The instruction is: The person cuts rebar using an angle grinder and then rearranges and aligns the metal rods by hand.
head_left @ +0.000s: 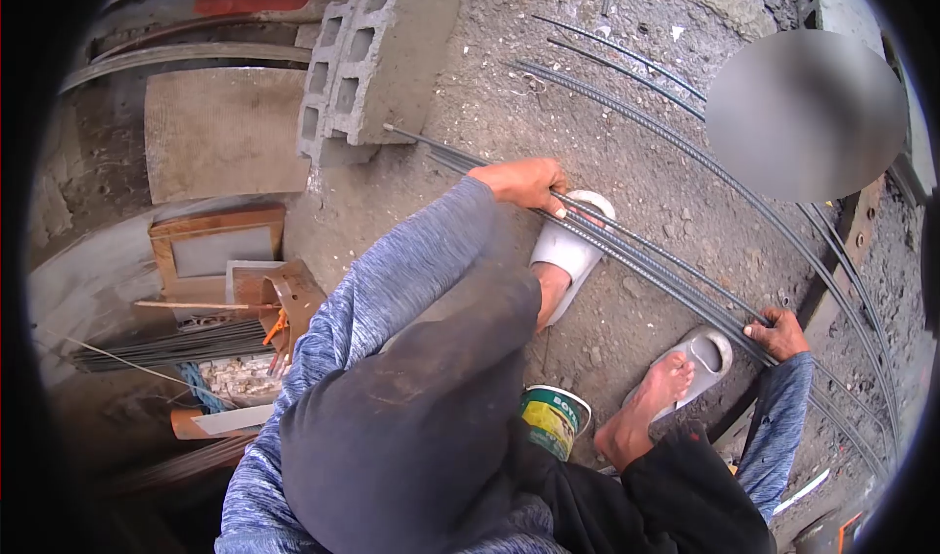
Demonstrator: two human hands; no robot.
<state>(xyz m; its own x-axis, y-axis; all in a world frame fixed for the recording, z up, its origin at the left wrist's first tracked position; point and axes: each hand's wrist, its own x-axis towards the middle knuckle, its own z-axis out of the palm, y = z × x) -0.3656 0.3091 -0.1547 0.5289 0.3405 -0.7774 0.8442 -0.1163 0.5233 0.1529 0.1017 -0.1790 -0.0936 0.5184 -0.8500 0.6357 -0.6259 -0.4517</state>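
A bundle of ribbed steel rebars [676,282] runs slantwise in front of me, from beside the concrete blocks at upper left down to the lower right. My left hand [527,182] is closed around the bars above one sandal [566,260]. Farther along the same bundle, my right hand [778,336] grips it near the other sandal [707,370], its thumb and fingers wrapped on the bars. Both feet are on the ground in pale slides. Between my legs stands a bucket [550,419] with a green and yellow label, partly hidden by my trousers.
Hollow concrete blocks [406,60] are stacked at upper left. More long bars [676,138] curve over the dirt ground on the right, beside a metal beam with holes [850,236]. Left of me are a wooden frame [217,251] and more thin rods [181,346]. A blurred patch covers the upper right.
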